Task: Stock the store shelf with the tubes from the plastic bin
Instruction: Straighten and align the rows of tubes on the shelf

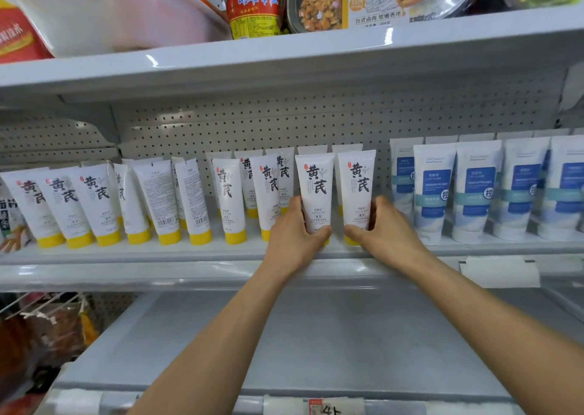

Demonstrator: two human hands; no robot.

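My left hand (292, 240) grips the left tube (316, 187) low down, my right hand (385, 234) the right tube (358, 184); both smooth white plastic, upright on the shelf (189, 253).

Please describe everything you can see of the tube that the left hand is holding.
The tube is white and looks like soft plastic, with a flat crimped end on top. It carries two large black Chinese characters, a small red mark and fine print below. It stands upright, cap down, at the front of the shelf. The left hand grips its lower part, thumb across the front, hiding most of the cap. A narrow gap separates it from the neighbouring tube.
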